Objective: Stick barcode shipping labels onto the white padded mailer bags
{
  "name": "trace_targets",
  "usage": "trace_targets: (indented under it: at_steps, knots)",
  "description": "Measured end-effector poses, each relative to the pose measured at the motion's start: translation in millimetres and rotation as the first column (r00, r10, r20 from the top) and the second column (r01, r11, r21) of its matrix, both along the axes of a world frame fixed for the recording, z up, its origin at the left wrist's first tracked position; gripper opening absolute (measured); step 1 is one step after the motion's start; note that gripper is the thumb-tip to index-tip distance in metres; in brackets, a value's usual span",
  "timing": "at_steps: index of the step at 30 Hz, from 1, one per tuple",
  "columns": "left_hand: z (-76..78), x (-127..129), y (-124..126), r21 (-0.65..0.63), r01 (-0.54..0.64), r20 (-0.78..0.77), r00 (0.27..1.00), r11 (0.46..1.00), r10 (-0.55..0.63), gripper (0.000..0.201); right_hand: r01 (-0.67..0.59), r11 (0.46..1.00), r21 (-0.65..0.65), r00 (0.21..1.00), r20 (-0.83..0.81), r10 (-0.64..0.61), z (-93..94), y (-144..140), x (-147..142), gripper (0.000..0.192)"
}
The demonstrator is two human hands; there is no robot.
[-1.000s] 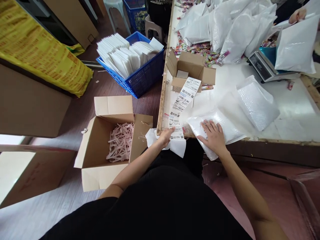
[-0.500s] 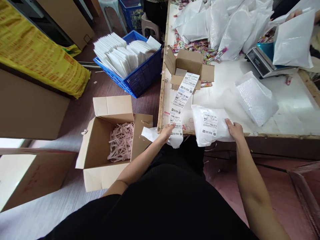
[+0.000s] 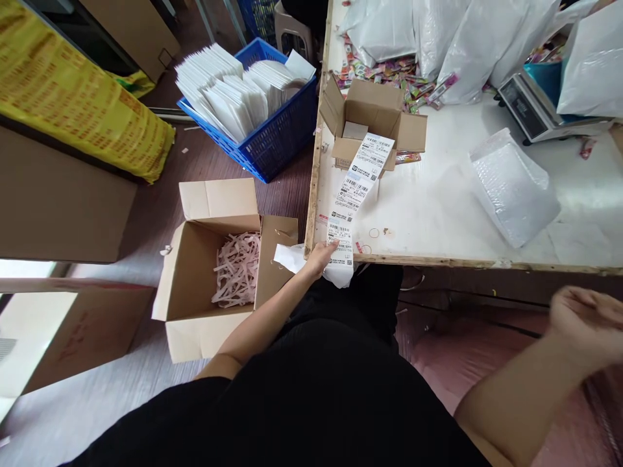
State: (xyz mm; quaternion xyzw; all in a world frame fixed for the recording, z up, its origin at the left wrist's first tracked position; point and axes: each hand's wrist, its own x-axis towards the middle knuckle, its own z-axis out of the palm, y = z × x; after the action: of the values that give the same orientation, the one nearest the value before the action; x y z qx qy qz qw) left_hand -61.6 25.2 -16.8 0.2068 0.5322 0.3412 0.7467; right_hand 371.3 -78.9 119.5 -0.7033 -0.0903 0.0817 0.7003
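Whereas half a second ago the right hand gripped a labelled white mailer bag at the near edge of the table, that bag is now gone from the table point(image 3: 438, 207) and from view altogether. The right hand point(image 3: 581, 321) has swung out low to the person's right, below table level, motion-blurred, fingers loosely curled and holding nothing visible. Where the bag has landed cannot be told; it lies outside the frame.

The left hand point(image 3: 321, 256) has not shifted: it rests at the table's near corner, thumb and fingers pinching the lower end of the label strip point(image 3: 357, 188), with loose white backing paper point(image 3: 292, 258) hanging beneath it. The strip runs up the table to the small open carton point(image 3: 374, 117), touching its front flap.

Judgement: one labelled parcel appears dispatched, and the next label sits ready under the left hand. The bubble mailer point(image 3: 513, 188) lies apart on the table, untouched. The floor carton point(image 3: 214, 272) beside the person holds pink paper strips; the blue basket point(image 3: 272, 136) holds stacked white envelopes.
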Motion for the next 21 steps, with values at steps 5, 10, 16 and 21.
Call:
trace_targets:
  at_steps: [5,10,16,21]
  knots:
    - [-5.2,-0.6,-2.1,0.057,0.033,-0.043,0.999,0.998,-0.031,0.035,-0.307,0.870,-0.385,0.858,0.282,0.428,-34.3,167.4,-22.1,0.036]
    - [-0.1,0.8,-5.9,0.216,0.071,-0.140,0.989,0.974,-0.041,0.046,-0.277,0.508,-0.815,0.504,0.327,0.799,-55.6,275.2,-40.6,0.025]
    - [16.7,-12.1,-7.6,0.447,0.100,-0.497,0.854,0.889,0.153,0.049,-0.177,0.371,-0.911,0.387,0.283,0.878,-68.4,251.6,-33.1,0.023]
    - [38.2,3.0,-2.2,0.629,0.226,-0.534,0.821,0.744,0.203,0.040,-0.342,0.526,-0.779,0.229,0.473,0.851,-52.9,120.7,-39.8,0.027]
